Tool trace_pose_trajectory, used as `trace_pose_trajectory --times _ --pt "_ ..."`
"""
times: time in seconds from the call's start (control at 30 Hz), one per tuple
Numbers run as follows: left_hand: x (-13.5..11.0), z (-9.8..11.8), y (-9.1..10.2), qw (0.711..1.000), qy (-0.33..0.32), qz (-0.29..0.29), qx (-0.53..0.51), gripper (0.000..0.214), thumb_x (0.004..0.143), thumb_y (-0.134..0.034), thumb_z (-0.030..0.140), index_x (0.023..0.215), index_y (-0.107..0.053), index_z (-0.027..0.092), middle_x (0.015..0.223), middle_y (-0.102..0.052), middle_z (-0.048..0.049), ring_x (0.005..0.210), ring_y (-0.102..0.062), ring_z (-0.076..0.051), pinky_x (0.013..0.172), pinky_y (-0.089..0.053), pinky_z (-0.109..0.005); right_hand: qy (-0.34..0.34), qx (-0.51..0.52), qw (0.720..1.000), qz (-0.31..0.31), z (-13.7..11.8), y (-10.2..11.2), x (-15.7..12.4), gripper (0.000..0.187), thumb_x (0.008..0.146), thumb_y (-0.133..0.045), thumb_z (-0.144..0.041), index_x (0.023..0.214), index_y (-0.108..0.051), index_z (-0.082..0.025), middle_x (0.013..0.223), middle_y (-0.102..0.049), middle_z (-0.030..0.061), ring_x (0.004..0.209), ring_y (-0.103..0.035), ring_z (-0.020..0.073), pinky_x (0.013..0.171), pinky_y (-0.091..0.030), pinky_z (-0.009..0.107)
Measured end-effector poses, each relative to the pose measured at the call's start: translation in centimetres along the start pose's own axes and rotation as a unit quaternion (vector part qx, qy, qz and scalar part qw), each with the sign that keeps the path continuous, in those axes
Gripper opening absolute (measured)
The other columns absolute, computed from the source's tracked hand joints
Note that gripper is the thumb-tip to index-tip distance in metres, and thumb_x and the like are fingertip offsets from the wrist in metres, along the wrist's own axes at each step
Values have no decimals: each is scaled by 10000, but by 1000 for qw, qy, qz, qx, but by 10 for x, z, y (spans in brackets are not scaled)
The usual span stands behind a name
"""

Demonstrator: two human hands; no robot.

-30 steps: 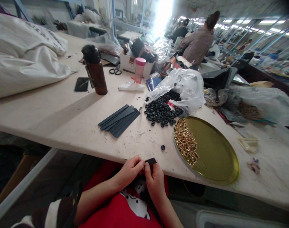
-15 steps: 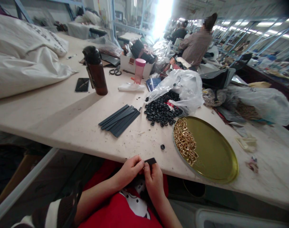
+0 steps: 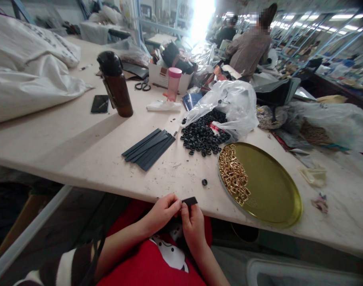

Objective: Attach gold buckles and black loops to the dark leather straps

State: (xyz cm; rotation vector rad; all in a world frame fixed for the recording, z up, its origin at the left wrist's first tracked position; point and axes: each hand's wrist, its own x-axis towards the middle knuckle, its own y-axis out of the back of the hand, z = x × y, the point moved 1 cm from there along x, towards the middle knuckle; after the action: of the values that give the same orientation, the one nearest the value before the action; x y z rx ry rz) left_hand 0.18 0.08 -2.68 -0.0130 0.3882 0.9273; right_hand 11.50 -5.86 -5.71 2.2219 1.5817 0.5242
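Just off the table's front edge, my left hand (image 3: 166, 208) and my right hand (image 3: 193, 225) meet with thumbs and fingertips pinched together. Between them is a black strap (image 3: 189, 201), its end sticking out past my right thumb; the rest is hidden by my fingers. More flat black straps (image 3: 150, 149) lie in a fanned pile on the table. A single black loop (image 3: 204, 182) sits near the edge, right of my hands. Beyond it is a heap of small black loops (image 3: 203, 137). Gold buckles (image 3: 233, 174) are gathered along the left side of a round gold tray (image 3: 270, 186).
A clear plastic bag (image 3: 237, 105) lies against the loops. Farther back stand a brown bottle (image 3: 120, 93) and a pink bottle (image 3: 173, 85), with a phone (image 3: 99, 104) and scissors (image 3: 142, 85). A large white sack (image 3: 29, 75) covers the left. A person (image 3: 249, 49) is at the back right.
My view has shifted slightly. The strap end between my hands is tilted a little differently; both hands keep nearly the same place and grip.
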Motion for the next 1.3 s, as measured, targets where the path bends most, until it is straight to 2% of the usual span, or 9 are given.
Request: trace_pose_trajectory --times 1.3 --pt "1 -6 2 1000 -20 -4 13 293 826 -418 382 654 -463 149 566 -470 44 525 -420 -80 522 -338 -198 4 -2 1000 8 6 -4 -5 251 869 -360 -334 868 -542 -161 783 -602 68 726 -551 182 652 -425 308"
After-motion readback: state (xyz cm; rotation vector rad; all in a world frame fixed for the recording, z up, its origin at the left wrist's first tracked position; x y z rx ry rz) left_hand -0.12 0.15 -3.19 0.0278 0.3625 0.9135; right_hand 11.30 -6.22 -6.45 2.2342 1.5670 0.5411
